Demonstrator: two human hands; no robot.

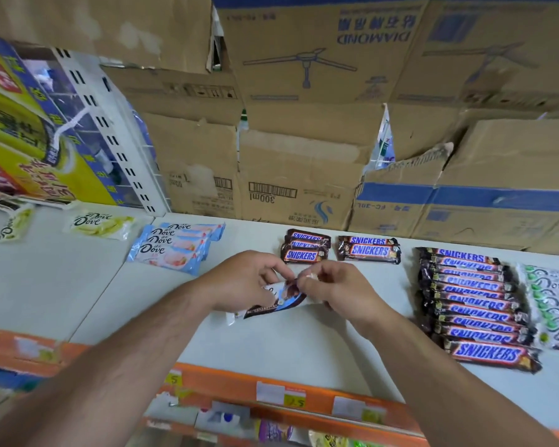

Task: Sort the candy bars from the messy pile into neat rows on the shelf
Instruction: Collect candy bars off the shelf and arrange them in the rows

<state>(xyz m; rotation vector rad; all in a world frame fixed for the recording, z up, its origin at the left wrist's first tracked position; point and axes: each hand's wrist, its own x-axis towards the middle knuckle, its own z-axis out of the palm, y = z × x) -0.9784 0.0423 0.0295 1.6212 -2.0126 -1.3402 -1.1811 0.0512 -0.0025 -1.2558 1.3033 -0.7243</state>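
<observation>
Reaching in from the near edge, the left hand [242,280] and right hand [339,291] meet mid-shelf [288,346], fingers curled, both pinching one brown-and-white candy bar [271,306] held just above it.

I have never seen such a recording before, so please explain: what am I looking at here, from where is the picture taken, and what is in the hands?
There is no machine here. A person wears a wide-angle camera on the head, so the single picture looks forward and down at their own two arms.

The left hand and the right hand together hold one brown and white candy bar just above the white shelf.

On the shelf lie sorted sweets: a stack of blue Dove bars, two small Snickers groups, and a long Snickers row on the right. Next to it lie green-patterned Dove packs; yellow-green Dove packs lie far left. Cardboard boxes stand behind.
</observation>
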